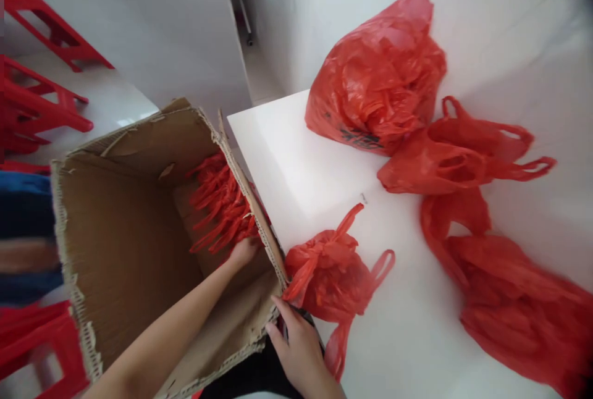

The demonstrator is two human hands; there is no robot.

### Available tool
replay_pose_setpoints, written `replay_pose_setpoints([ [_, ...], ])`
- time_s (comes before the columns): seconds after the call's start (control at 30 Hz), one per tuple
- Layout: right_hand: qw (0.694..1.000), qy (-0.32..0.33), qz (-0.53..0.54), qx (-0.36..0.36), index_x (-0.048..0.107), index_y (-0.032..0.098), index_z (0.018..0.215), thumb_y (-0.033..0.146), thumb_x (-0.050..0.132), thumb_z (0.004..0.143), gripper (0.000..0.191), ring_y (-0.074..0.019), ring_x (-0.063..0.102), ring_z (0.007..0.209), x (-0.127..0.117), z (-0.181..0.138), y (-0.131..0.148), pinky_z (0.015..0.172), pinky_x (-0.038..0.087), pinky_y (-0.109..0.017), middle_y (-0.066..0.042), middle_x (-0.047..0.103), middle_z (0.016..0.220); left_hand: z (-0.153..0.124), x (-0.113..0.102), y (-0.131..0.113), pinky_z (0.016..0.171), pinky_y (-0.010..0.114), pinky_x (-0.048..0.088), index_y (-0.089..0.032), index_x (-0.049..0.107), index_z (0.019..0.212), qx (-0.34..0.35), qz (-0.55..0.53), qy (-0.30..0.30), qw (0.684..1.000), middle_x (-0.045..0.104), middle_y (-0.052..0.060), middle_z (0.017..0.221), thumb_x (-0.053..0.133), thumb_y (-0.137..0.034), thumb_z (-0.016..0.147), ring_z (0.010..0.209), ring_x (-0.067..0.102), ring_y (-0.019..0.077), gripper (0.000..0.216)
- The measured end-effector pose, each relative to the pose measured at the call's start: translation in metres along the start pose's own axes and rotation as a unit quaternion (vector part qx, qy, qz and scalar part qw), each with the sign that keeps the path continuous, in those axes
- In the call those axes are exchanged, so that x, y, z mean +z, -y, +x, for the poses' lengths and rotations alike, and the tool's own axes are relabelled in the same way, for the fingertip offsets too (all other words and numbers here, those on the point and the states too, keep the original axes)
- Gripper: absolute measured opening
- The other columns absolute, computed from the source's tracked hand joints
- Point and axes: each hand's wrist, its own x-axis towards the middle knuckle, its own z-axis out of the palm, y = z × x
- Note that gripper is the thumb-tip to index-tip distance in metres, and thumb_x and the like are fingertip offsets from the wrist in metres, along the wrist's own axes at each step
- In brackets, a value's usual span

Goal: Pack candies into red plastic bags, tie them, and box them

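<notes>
My left hand reaches down inside a deep cardboard box. It is at the lower end of a pile of red plastic bags that lies against the box's right wall. Its fingers are hidden, so whether they grip a bag does not show. My right hand is at the near right corner of the box, thumb and forefinger on the torn rim. Just beyond that hand, a crumpled red plastic bag with loop handles sits on the white table, against the box's edge.
A full, bulging red bag with dark print stands at the table's far side. Red carrier bags lie beside it, and another is at the right. Red plastic stools stand on the floor at left. Part of another person appears there.
</notes>
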Motion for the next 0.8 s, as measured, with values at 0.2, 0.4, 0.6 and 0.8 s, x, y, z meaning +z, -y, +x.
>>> replay_pose_setpoints([
  [0.2,1.0,-0.015,-0.023,-0.009,0.053,0.026,0.135,0.033,0.053,0.088,0.048,-0.0266,0.061,0.115,0.0,0.001,0.001,0.099,0.047,-0.041,-0.008,0.065,0.126,-0.031,-0.03,-0.088,0.096,0.038,0.046,-0.023,0.054,0.113,0.131,-0.011,-0.164,0.978,0.058,0.007,0.114,0.042,-0.034,0.094,0.108,0.057,0.0209,0.025],
  [0.4,0.999,-0.01,-0.03,-0.036,0.052,0.022,0.135,0.032,0.051,0.089,0.048,-0.0259,0.06,0.117,0.001,0.001,-0.002,0.1,0.046,-0.041,-0.008,0.063,0.128,-0.053,0.05,-0.156,0.111,0.058,0.024,-0.025,0.045,0.137,0.235,0.123,0.154,0.952,0.032,0.014,0.152,0.071,-0.039,0.07,0.139,0.024,0.0408,0.073],
  [0.6,0.999,-0.005,-0.009,-0.034,0.051,0.023,0.137,0.032,0.05,0.09,0.048,-0.0253,0.059,0.118,0.001,0.002,-0.006,0.101,0.045,-0.041,-0.008,0.061,0.131,-0.021,0.063,-0.139,0.112,0.05,0.028,-0.016,0.066,0.113,0.201,0.075,0.256,0.943,0.049,0.015,0.143,0.054,-0.017,0.08,0.137,0.034,0.0344,0.036],
  [0.8,0.999,0.009,-0.007,-0.045,0.052,0.022,0.136,0.035,0.05,0.09,0.048,-0.0257,0.059,0.118,0.002,0.005,-0.014,0.101,0.046,-0.041,-0.009,0.062,0.129,-0.027,-0.036,-0.117,0.09,0.039,0.052,-0.014,0.066,0.114,0.078,-0.293,0.354,0.885,0.074,0.011,0.102,0.064,-0.036,0.08,0.099,0.067,0.0268,0.041],
])
